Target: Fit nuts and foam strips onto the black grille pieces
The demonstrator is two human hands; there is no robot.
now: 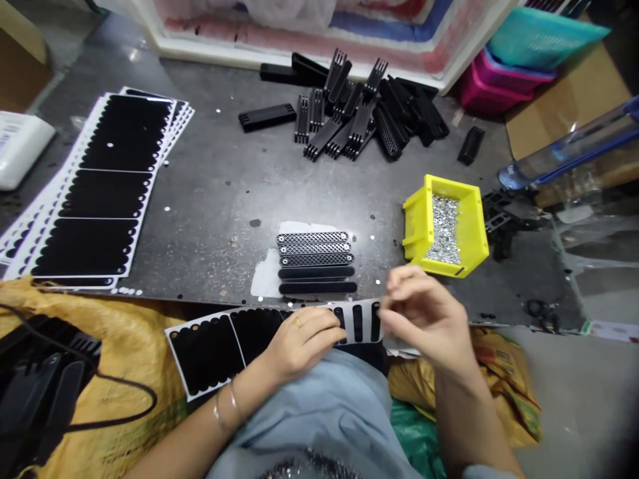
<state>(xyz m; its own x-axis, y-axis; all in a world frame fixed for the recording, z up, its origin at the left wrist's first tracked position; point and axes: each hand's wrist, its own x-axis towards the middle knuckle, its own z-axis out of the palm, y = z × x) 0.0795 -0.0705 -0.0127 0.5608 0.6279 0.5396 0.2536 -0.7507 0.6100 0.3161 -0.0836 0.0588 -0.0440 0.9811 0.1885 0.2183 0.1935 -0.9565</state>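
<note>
Speckled grey tabletop [210, 193], my left hand [302, 342], fingers together, atop white sheet of black strips [259, 326], right hand [429, 319] curled, both grips unclear, yellow plastic bin [472, 233] beyond.

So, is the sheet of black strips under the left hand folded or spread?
Spread: the sheet of black strips shows on both sides of the left hand, without visible fold. The covered part cannot be told.

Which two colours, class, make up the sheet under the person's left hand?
Black and white: the sheet has black areas on white, shown best in the head view.
</note>
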